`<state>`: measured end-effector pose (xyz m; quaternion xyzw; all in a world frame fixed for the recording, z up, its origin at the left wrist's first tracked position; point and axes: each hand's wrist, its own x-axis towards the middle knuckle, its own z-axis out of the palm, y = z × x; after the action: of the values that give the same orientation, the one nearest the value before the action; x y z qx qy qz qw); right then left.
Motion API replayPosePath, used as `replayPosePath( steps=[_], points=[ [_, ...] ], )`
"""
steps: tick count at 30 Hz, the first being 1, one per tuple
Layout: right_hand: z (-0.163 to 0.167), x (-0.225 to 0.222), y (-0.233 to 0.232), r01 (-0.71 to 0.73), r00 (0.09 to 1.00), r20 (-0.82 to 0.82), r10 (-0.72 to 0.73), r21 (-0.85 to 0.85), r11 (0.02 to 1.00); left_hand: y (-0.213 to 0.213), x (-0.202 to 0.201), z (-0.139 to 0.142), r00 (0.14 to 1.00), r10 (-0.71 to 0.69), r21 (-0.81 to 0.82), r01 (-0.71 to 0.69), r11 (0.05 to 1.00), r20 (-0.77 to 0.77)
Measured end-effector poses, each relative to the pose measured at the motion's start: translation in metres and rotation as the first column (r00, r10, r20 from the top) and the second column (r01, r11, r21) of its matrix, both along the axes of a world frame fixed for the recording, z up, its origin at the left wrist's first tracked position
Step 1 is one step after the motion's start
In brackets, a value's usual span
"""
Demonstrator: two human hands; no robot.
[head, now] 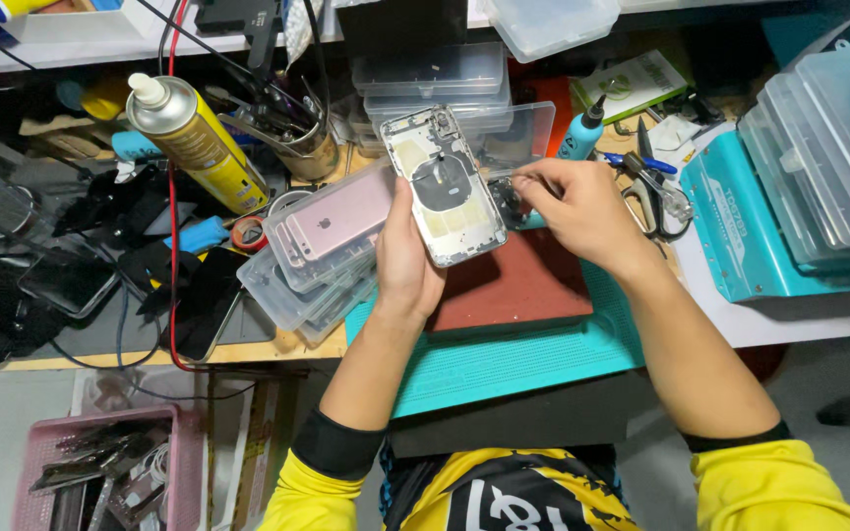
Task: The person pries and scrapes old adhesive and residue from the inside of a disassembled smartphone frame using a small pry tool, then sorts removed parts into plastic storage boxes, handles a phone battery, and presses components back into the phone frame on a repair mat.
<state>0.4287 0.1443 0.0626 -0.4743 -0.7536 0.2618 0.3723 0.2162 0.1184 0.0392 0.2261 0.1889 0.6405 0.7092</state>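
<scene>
I see the silver rectangular phone housing (443, 187), its open inside facing up with a round coil in the middle, held above the dark red mat (523, 285) near the middle of the bench. My left hand (407, 258) grips its lower edge, fingers curled around it. My right hand (577, 205) has fingertips pinched on a small dark part at the housing's right side; what that part is I cannot tell. I judge the housing stripped but not yet refitted: no screen or board shows inside. The teal ribbed mat (504, 369) lies under the red one at the bench's front edge. A pink phone (332, 221) lies on clear plastic trays (287, 290) just left; a yellow spray can (194, 143) stands towards the back left.
</scene>
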Motion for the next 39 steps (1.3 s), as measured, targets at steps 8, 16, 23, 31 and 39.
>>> replayPosePath(
  steps=[8,16,23,31,39],
  points=[
    [0.005,-0.007,-0.025,-0.124,0.844,-0.528,-0.096,-0.367,0.922,0.002,0.011,-0.018,0.978,-0.121,-0.007,0.122,0.992,-0.17],
    [0.008,0.01,-0.027,-0.186,0.714,-0.698,-0.053,-0.262,0.947,-0.011,0.0,0.002,0.919,-0.186,0.029,0.209,0.978,-0.348],
    [0.016,-0.005,-0.04,-0.271,0.566,-0.813,-0.136,-0.339,0.901,-0.05,-0.009,0.019,0.989,-0.052,0.371,0.101,0.923,-0.138],
    [0.016,-0.014,-0.058,-0.407,0.677,-0.734,-0.053,-0.433,0.804,-0.05,-0.005,0.015,0.978,0.143,0.406,-0.07,0.911,-0.154],
    [0.026,-0.01,-0.047,-0.067,0.819,-0.573,-0.038,-0.162,0.985,-0.053,-0.018,0.013,0.998,-0.065,0.376,0.066,0.924,-0.015]
  ],
)
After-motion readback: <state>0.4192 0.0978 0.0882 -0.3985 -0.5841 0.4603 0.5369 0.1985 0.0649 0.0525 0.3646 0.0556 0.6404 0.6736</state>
